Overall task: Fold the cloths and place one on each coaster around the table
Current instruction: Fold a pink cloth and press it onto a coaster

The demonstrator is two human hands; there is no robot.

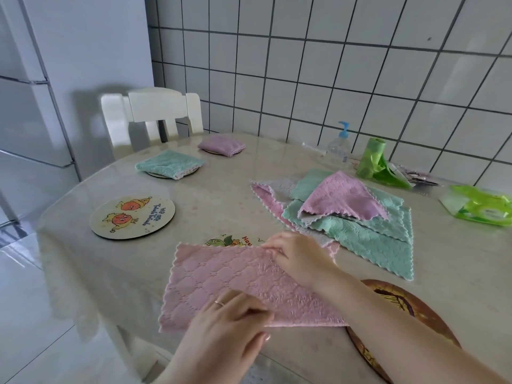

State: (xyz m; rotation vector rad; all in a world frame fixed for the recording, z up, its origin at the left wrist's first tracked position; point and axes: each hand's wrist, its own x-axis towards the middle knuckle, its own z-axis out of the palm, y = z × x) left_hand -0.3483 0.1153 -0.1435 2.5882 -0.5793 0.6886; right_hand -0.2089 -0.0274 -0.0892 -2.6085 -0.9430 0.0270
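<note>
Upper left of frame: white chair (163, 112) behind the table (221, 195). Left of centre: bare round coaster (132, 216) with orange cartoon print. Above it, a folded green cloth (169, 163) sits on a second coaster, and a folded purple cloth (221, 145) on a third further back. Lower centre: pink cloth (221, 275), folded to a long band, lies flat, covering most of a fourth coaster (235, 241). Left hand (227, 325) pinches the near edge, fingers curled onto fabric. Right hand (296, 259) pinches the far edge likewise. Centre right: loose pile of cloths (346, 212). Lower right: brown coaster (401, 306) partly under the right forearm. Upper right: pump bottle (338, 146), green bag roll (372, 159), wipes pack (482, 205).
</note>
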